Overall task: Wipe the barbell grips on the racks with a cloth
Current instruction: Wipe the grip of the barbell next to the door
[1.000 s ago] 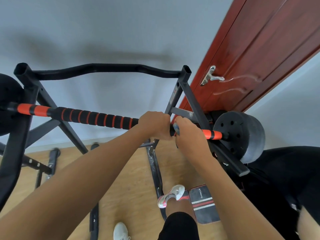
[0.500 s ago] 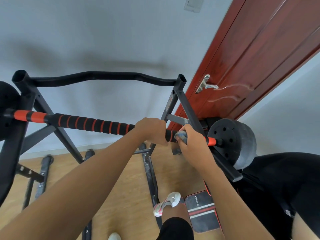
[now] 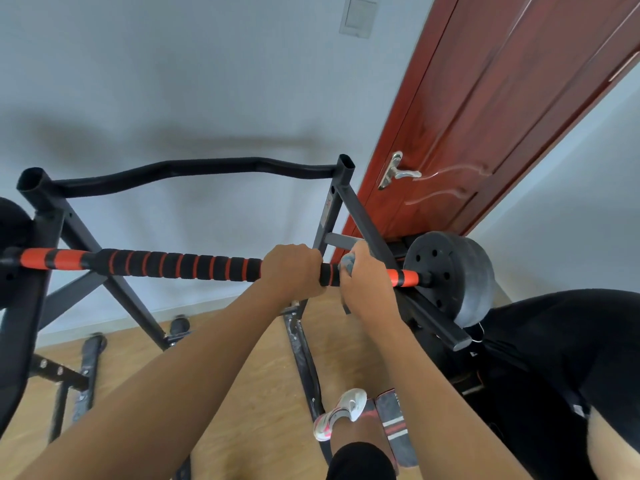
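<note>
The barbell lies across the rack, its long axis running level from the weight plate away to a second plate, of which only an edge shows. Both hands are on the bar, close together and near the weight plate. The right hand is the nearer to that plate, its fingers curled over the bar with the cloth bunched beneath them. The left hand sits just beyond it, wrapped bare round the ribbed foam grip, seemingly to steady the bar. A narrow band of grip shows between them.

Going out from the plate, the order is orange sleeve, right hand with cloth, left hand, then the long bare run of grip. Any stroke away from the plate probably needs the left hand to shift first.

Counted: one barbell, one grip, one cloth, one rack, two plates.
</note>
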Tool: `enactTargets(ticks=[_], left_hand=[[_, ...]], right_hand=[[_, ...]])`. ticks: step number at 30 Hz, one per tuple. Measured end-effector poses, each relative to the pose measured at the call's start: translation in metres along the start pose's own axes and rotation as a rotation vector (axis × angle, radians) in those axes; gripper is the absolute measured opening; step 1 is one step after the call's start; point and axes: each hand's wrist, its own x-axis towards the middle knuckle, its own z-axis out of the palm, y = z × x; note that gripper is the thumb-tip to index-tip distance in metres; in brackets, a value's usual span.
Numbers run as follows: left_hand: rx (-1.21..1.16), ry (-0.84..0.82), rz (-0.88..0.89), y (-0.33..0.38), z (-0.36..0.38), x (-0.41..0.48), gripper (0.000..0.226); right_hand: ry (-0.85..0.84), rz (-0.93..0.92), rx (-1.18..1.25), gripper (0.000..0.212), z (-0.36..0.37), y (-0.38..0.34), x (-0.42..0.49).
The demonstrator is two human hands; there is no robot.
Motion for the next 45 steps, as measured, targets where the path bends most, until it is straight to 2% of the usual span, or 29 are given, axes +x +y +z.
enactTargets(ticks=[5,6,8,10,11,12,14,16,20,22,24,27,29,30,32,35,37,39,40,41,43,45], left_hand=[[0.171,0.085,0.031,0.007,0.008,-0.011,0.019],[0.175,0.049,0.054,0.006,0.006,-0.009,0.021],[0.087,-0.186,0.085,-0.002,-0.008,0.006,0.033],[-0.136,-0.483,0.054,-0.013,-0.026,0.025,0.05],[-0.255,-0.57,0.029,-0.017,-0.03,0.03,0.054],[-0.355,-0.627,0.004,-0.018,-0.032,0.033,0.053],[-0.441,-0.666,-0.03,-0.015,-0.027,0.032,0.033],[-0.321,-0.534,-0.029,-0.011,-0.016,0.026,0.018],[0.105,0.019,-0.019,0.002,0.01,-0.004,0.017],[0.19,0.11,-0.034,0.013,0.013,-0.012,0.02],[0.118,-0.057,-0.062,0.016,0.002,-0.005,0.023],[-0.121,-0.457,-0.041,0.007,-0.026,0.021,0.034],[-0.334,-0.636,-0.074,0.002,-0.031,0.027,0.028],[-0.396,-0.674,-0.11,0.001,-0.027,0.026,0.021],[-0.357,-0.571,-0.166,0.004,-0.019,0.02,0.013],[0.021,-0.123,-0.127,0.015,-0.002,-0.001,0.016],[0.207,0.115,-0.066,0.022,0.01,-0.02,0.016],[0.25,0.183,-0.039,0.025,0.017,-0.026,0.019],[0.195,0.125,-0.038,0.024,0.013,-0.022,0.022],[0.094,0.001,-0.036,0.018,0.008,-0.013,0.025],[-0.117,-0.324,-0.003,0.005,-0.011,0.007,0.033],[-0.217,-0.426,0.042,0.0,-0.021,0.015,0.035]], right_hand=[[-0.076,-0.02,-0.161,0.008,-0.005,-0.004,0.02],[-0.102,-0.024,-0.156,0.01,-0.007,-0.004,0.02],[-0.131,-0.043,-0.152,0.012,-0.013,-0.002,0.016],[-0.154,-0.055,-0.155,0.016,-0.017,-0.002,0.014],[-0.156,-0.051,-0.149,0.018,-0.017,-0.001,0.013],[-0.15,-0.043,-0.139,0.019,-0.016,0.0,0.014],[-0.131,-0.032,-0.142,0.018,-0.013,0.0,0.016],[-0.118,-0.023,-0.163,0.018,-0.009,-0.001,0.02],[-0.11,-0.032,-0.174,0.016,-0.007,0.0,0.026],[-0.115,-0.019,-0.16,0.017,-0.009,0.004,0.026],[-0.127,-0.016,-0.149,0.016,-0.01,0.007,0.022],[-0.14,-0.01,-0.127,0.009,-0.012,0.004,0.024],[-0.161,0.016,-0.123,0.012,-0.012,0.001,0.027],[-0.169,0.016,-0.123,0.015,-0.01,0.001,0.028],[-0.153,0.005,-0.121,0.016,-0.006,0.003,0.029],[-0.123,-0.008,-0.125,0.012,-0.008,0.003,0.026],[-0.131,-0.011,-0.117,0.013,-0.011,0.002,0.024],[-0.129,-0.013,-0.089,0.013,-0.014,0.005,0.021],[-0.132,-0.015,-0.082,0.013,-0.014,0.006,0.019],[-0.138,-0.024,-0.083,0.015,-0.015,0.007,0.018],[-0.152,-0.029,-0.094,0.025,-0.014,0.005,0.02],[-0.151,-0.03,-0.117,0.034,-0.014,0.002,0.025]])
